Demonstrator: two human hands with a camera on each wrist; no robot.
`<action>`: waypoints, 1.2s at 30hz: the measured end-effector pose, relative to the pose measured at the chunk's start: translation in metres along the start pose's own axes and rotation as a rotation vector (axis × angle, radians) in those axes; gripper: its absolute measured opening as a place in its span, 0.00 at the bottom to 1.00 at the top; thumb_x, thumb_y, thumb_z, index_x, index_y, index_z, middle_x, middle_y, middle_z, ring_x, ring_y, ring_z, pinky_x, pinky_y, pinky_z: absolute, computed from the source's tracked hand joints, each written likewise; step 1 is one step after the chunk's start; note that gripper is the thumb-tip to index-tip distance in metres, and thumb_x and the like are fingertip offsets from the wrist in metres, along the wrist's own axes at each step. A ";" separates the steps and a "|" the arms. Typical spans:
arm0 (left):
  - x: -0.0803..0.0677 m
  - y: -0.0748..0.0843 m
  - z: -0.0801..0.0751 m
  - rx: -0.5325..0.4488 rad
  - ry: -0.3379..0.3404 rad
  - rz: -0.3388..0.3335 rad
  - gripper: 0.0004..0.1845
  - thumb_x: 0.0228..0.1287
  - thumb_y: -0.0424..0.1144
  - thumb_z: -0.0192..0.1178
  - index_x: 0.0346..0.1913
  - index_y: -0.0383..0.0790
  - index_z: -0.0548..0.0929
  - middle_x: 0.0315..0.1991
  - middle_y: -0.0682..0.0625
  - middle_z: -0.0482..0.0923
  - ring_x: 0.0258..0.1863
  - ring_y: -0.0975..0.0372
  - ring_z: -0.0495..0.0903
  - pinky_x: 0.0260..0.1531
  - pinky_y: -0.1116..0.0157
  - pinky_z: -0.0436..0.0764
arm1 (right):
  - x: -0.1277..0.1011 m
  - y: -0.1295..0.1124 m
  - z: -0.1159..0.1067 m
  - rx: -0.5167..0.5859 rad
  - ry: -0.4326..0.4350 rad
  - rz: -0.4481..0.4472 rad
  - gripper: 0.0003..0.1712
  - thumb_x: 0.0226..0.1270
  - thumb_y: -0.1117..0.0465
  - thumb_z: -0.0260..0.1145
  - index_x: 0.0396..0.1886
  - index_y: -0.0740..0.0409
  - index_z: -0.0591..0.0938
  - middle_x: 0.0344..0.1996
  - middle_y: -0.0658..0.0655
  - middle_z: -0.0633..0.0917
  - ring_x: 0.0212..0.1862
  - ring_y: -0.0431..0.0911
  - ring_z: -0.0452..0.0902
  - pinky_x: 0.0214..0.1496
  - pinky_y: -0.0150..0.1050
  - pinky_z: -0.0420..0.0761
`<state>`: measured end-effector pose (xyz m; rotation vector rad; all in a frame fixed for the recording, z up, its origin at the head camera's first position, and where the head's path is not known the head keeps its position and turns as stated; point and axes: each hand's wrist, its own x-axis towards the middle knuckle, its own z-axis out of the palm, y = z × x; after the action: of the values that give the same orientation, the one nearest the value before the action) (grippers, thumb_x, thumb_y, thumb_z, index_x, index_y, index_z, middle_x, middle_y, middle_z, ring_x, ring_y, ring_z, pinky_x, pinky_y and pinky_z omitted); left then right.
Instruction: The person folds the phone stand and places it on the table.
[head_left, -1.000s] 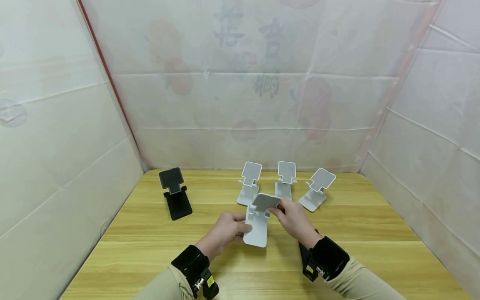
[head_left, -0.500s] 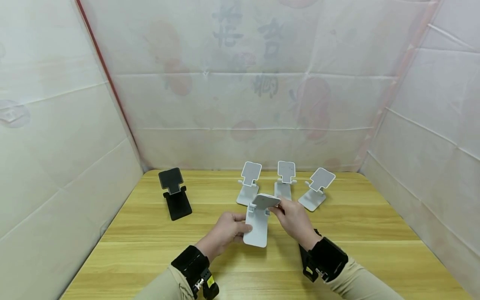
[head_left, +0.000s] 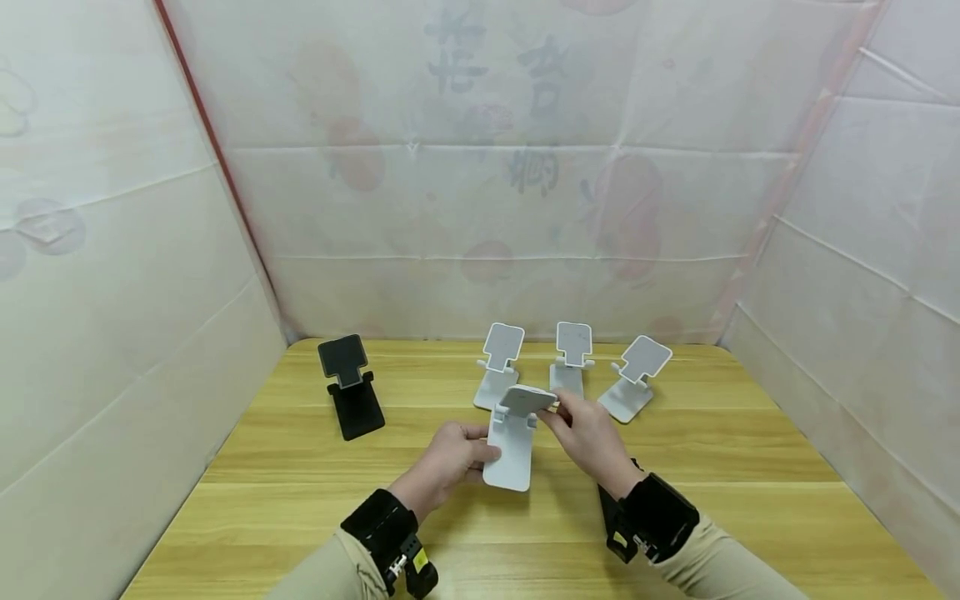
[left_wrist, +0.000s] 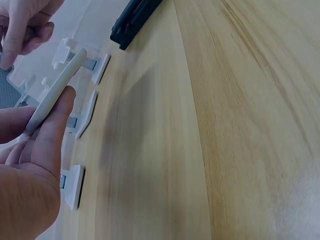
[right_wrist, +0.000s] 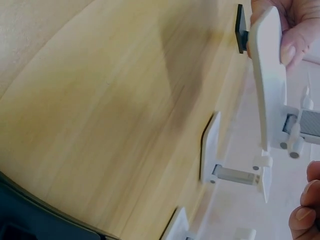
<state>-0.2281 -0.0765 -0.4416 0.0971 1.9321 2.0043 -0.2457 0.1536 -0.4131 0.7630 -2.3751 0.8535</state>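
Yellowish wooden table spreads before me, and white sheets enclose it on the left, the right and the far side. Nearest to me are my two beige sleeves, and above each cuff is a black wrist strap. Under my right wrist lies a black object; it is mostly hidden, so I cannot tell its form.

A little farther, at the middle, I hold a white stand raised above the table. My left hand is clamped on the left edge of its base, with the thumb on one face and the fingers behind. My right hand pinches the right edge of its grey-faced upper plate, which is tilted over the base. Both hands are apart from each other, joined only by this stand.

Beyond it, at the far left, one black stand is unfolded. Toward the far right are three other white stands, also unfolded, side by side and not touching; the right one is turned a bit. On the far sheet I see faint dark characters.
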 end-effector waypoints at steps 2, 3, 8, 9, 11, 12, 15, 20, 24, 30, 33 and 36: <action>0.000 -0.001 -0.001 0.003 0.008 0.002 0.26 0.66 0.29 0.64 0.65 0.23 0.75 0.52 0.34 0.85 0.48 0.48 0.87 0.45 0.54 0.90 | 0.002 0.001 -0.001 0.025 0.027 -0.021 0.11 0.62 0.67 0.75 0.43 0.57 0.83 0.17 0.41 0.69 0.18 0.29 0.57 0.17 0.26 0.60; 0.001 -0.001 -0.002 0.003 0.013 0.001 0.26 0.66 0.29 0.63 0.66 0.23 0.75 0.52 0.34 0.85 0.49 0.48 0.87 0.45 0.54 0.89 | 0.003 0.001 -0.001 0.031 0.045 -0.038 0.13 0.62 0.68 0.75 0.44 0.59 0.83 0.17 0.41 0.70 0.19 0.29 0.58 0.17 0.26 0.61; 0.002 -0.003 -0.005 0.018 0.030 0.002 0.26 0.66 0.29 0.63 0.66 0.23 0.76 0.53 0.34 0.85 0.49 0.49 0.87 0.44 0.53 0.90 | 0.007 0.002 -0.003 0.048 0.121 -0.127 0.16 0.59 0.72 0.76 0.46 0.63 0.83 0.18 0.43 0.72 0.20 0.28 0.58 0.17 0.24 0.60; 0.002 -0.003 -0.005 0.016 0.032 -0.002 0.26 0.66 0.29 0.64 0.65 0.23 0.76 0.53 0.34 0.85 0.48 0.49 0.87 0.44 0.54 0.90 | 0.008 0.002 -0.004 0.052 0.128 -0.140 0.15 0.59 0.73 0.75 0.45 0.63 0.83 0.18 0.43 0.73 0.20 0.28 0.58 0.18 0.24 0.60; 0.002 -0.003 -0.005 0.017 0.032 -0.002 0.26 0.66 0.29 0.64 0.65 0.23 0.76 0.52 0.34 0.85 0.48 0.49 0.88 0.44 0.54 0.90 | 0.009 0.001 -0.005 0.056 0.137 -0.165 0.14 0.59 0.73 0.75 0.44 0.61 0.84 0.18 0.43 0.73 0.20 0.29 0.58 0.18 0.23 0.60; 0.002 -0.004 -0.006 0.020 0.031 -0.001 0.25 0.66 0.29 0.64 0.65 0.23 0.76 0.52 0.34 0.85 0.48 0.49 0.88 0.44 0.53 0.90 | 0.009 0.001 -0.005 0.056 0.140 -0.177 0.13 0.60 0.73 0.75 0.43 0.60 0.84 0.18 0.43 0.73 0.20 0.29 0.59 0.19 0.22 0.60; 0.002 -0.004 -0.006 0.017 0.032 -0.002 0.25 0.66 0.29 0.64 0.65 0.23 0.76 0.52 0.34 0.85 0.47 0.49 0.88 0.44 0.54 0.90 | 0.010 -0.001 -0.006 0.048 0.143 -0.199 0.11 0.60 0.73 0.74 0.41 0.59 0.84 0.19 0.44 0.75 0.21 0.30 0.60 0.20 0.22 0.61; 0.003 -0.005 -0.006 0.015 0.030 0.001 0.25 0.66 0.28 0.64 0.65 0.24 0.77 0.52 0.35 0.85 0.47 0.50 0.88 0.43 0.54 0.90 | 0.010 -0.002 -0.007 0.034 0.142 -0.199 0.09 0.60 0.72 0.74 0.38 0.59 0.84 0.20 0.45 0.77 0.21 0.31 0.61 0.20 0.21 0.63; 0.004 -0.006 -0.005 0.013 0.031 0.002 0.24 0.65 0.28 0.63 0.64 0.24 0.78 0.51 0.35 0.86 0.47 0.50 0.88 0.43 0.55 0.90 | 0.011 -0.003 -0.008 0.031 0.142 -0.198 0.09 0.60 0.73 0.75 0.37 0.60 0.84 0.20 0.47 0.79 0.21 0.31 0.63 0.20 0.22 0.65; 0.003 -0.005 -0.005 0.010 0.027 0.009 0.24 0.66 0.28 0.63 0.64 0.24 0.78 0.51 0.34 0.85 0.47 0.50 0.88 0.42 0.55 0.90 | 0.010 -0.003 -0.007 0.033 0.133 -0.220 0.09 0.59 0.73 0.74 0.35 0.60 0.83 0.22 0.49 0.81 0.22 0.32 0.65 0.22 0.23 0.68; 0.002 -0.005 -0.005 0.005 0.029 0.007 0.24 0.66 0.28 0.63 0.64 0.24 0.77 0.51 0.34 0.85 0.47 0.49 0.88 0.42 0.55 0.90 | 0.009 -0.004 -0.006 0.029 0.129 -0.240 0.09 0.59 0.73 0.75 0.34 0.60 0.83 0.23 0.51 0.82 0.22 0.32 0.65 0.22 0.24 0.69; 0.001 -0.005 -0.005 0.001 0.033 0.004 0.24 0.66 0.28 0.62 0.64 0.24 0.77 0.51 0.34 0.85 0.48 0.49 0.88 0.42 0.56 0.90 | 0.009 -0.005 -0.006 0.021 0.134 -0.245 0.10 0.58 0.74 0.75 0.33 0.59 0.83 0.22 0.51 0.83 0.22 0.32 0.65 0.21 0.24 0.69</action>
<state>-0.2293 -0.0809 -0.4471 0.0687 1.9539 2.0196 -0.2473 0.1515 -0.4022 0.9516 -2.1058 0.8010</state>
